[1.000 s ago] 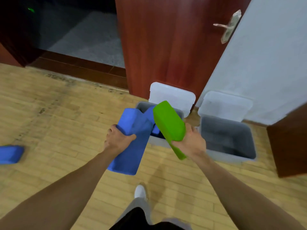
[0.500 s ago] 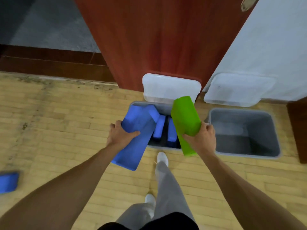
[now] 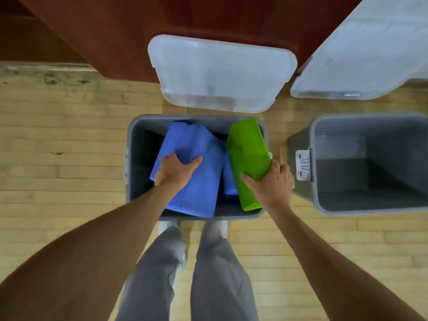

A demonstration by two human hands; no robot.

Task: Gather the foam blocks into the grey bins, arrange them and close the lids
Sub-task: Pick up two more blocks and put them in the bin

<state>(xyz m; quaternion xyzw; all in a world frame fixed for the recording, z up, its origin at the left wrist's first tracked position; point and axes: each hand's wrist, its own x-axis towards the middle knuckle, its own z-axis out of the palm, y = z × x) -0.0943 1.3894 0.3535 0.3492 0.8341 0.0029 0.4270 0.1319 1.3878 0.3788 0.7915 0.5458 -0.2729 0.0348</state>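
blocks: blue foam block (image 3: 196, 177) and green foam block (image 3: 247, 156) both held tilted over the open left grey bin (image 3: 129, 144), near ends at its near rim, neither one seated yet.
left grip (image 3: 173, 172): clamped on the blue block, thumb across the top face, fingers wrapped over its left edge.
right grip (image 3: 271, 184): clamped on the green block's near half, thumb on the top face, fingers round the right side.
inside bin: smaller blue block (image 3: 228, 181) shows in the gap between the two held ones; the rest is dark, count unclear.
risk, jam: both blocks going in together look likely to wedge against each other or on the one below, so they'd sit proud of the rim.
risk, lid: left lid (image 3: 220, 72) leans open against the door (image 3: 115, 31); anything sticking up would stop it closing flat.
risk, overhang: the blue block's near end lies over the near rim; let go like this and it may tip out onto the floor (image 3: 69, 147).
risk, rim catch: the green block runs tight along the bin's right wall and foam could snag there.
risk, crowding: right grey bin (image 3: 312, 186) looks empty with its lid (image 3: 347, 72) up, so overfilling the left one is avoidable.
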